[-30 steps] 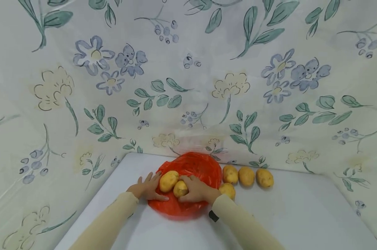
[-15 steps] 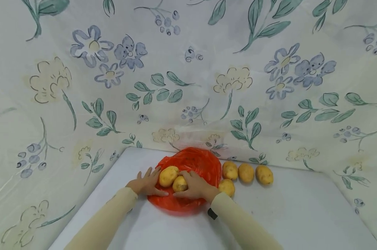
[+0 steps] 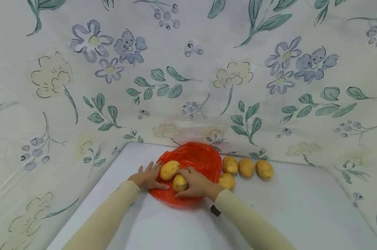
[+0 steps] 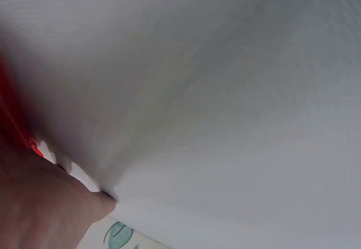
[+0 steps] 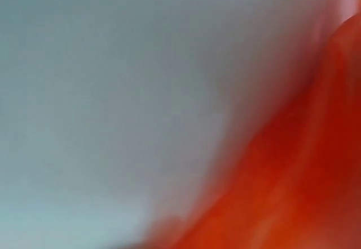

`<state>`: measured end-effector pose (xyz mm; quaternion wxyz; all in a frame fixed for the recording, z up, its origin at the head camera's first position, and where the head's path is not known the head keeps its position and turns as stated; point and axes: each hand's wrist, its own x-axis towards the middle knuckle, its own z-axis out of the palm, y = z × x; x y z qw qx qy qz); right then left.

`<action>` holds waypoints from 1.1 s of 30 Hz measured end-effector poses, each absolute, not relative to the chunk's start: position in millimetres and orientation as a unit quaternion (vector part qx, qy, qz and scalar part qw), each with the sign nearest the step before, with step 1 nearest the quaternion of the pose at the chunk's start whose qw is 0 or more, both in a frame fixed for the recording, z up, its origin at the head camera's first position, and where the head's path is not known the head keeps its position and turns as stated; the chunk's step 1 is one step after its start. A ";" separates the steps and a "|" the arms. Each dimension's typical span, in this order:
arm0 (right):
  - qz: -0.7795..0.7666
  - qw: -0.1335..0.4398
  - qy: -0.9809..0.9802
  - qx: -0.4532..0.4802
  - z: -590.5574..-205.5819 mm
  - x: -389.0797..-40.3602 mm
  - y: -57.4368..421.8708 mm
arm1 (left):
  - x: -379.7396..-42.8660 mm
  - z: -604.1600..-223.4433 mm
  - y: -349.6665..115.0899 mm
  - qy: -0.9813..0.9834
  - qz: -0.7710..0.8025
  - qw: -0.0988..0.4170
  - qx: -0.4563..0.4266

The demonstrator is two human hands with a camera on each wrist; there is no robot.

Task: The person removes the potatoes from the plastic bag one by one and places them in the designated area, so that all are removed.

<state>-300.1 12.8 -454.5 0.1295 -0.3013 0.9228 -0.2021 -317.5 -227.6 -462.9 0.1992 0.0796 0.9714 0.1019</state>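
A red plastic bag (image 3: 204,161) lies spread out with its mouth open, and two potatoes rest on it. My right hand (image 3: 197,183) curls its fingers and thumb around the nearer potato (image 3: 180,184). Just behind and to the left is the other potato (image 3: 169,170). My left hand (image 3: 149,177) has its fingers spread along the bag's left edge, thumb pointing toward the potatoes. In the left wrist view, part of that hand (image 4: 45,198) shows beside a strip of red bag (image 4: 11,108). The right wrist view holds only blurred red bag (image 5: 304,176) and pale tabletop; the right fingers are hidden there.
Right of the bag, three potatoes stand in a row: one near the bag (image 3: 230,165), a middle one (image 3: 246,167) and an outer one (image 3: 265,169). Another potato (image 3: 226,181) sits in front of the row. A floral sheet (image 3: 188,86) hangs behind the white table (image 3: 288,208).
The head view has tilted slightly. My right hand and its potato have shifted a little toward me, widening the gap from the other potato. The left hand stays at the bag's edge.
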 end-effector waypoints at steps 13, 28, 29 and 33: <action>-0.268 0.108 0.880 -0.376 -410.7 -277.3 39.8 | -318.7 -467.9 -230.1 0.968 0.130 0.199 0.074; -0.344 0.023 0.887 -0.306 -408.3 -278.6 138.2 | -316.5 -464.7 -226.8 0.968 0.128 0.199 0.088; -0.351 0.025 0.887 -0.299 -408.9 -278.8 143.3 | -316.2 -463.7 -227.8 0.968 0.127 0.198 0.091; -0.362 0.024 0.889 -0.280 -413.3 -278.6 163.4 | -317.0 -464.8 -229.5 0.967 0.131 0.199 0.091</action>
